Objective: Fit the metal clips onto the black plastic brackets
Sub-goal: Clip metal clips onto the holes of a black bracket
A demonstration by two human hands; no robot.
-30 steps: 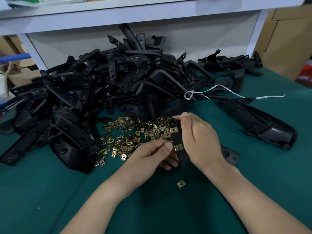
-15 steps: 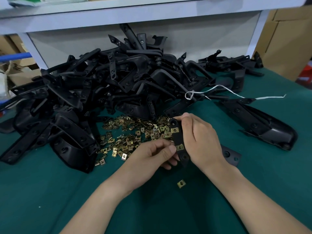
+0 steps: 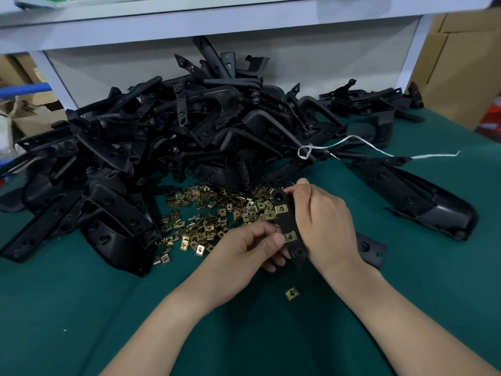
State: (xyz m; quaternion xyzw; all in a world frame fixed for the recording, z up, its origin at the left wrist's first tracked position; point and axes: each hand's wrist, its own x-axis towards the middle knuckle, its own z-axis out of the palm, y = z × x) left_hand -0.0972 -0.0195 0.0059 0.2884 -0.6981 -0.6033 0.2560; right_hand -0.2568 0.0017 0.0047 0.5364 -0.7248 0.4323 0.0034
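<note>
Across the green worktop point(image 3: 81, 308), under a white shelf point(image 3: 217, 20), both hands' fingers point(image 3: 273, 240) grasp a clipped black bracket point(image 3: 288, 226) beside loose clips point(image 3: 206, 221) and piled brackets point(image 3: 162, 147).

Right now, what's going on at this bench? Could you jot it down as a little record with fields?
Surface: green mat
Held part: black bracket, upright between both hands
Right hand: grips the bracket's right side
Left hand: thumb presses the lower clip
Clips on bracket: two, including the upper clip
Loose supply: clip pile beside the bracket heap
Stray: single clip near the wrists
Extra: white string
</note>
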